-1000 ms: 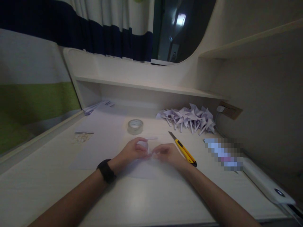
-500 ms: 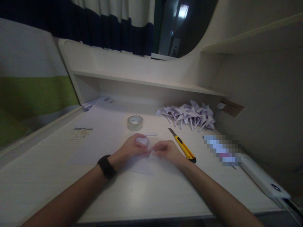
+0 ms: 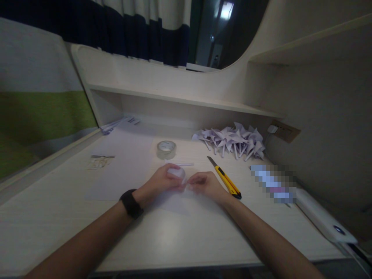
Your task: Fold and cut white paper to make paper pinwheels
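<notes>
I see left hand (image 3: 161, 181) holding curled white paper (image 3: 179, 173) just below frame centre; right hand (image 3: 206, 186) narrow at its edge, can't tell if gripping. Yellow cutter (image 3: 225, 179) right of centre, tape roll (image 3: 166, 154) left.

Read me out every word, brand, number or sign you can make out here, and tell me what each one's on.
No text can be read.
Tape: faint print inside the ring, too small.
White box: a dark oval mark, too blurred.
Pixelated patch: nothing legible.
Knife: no readable lettering.
Held paper: no print visible.
</notes>
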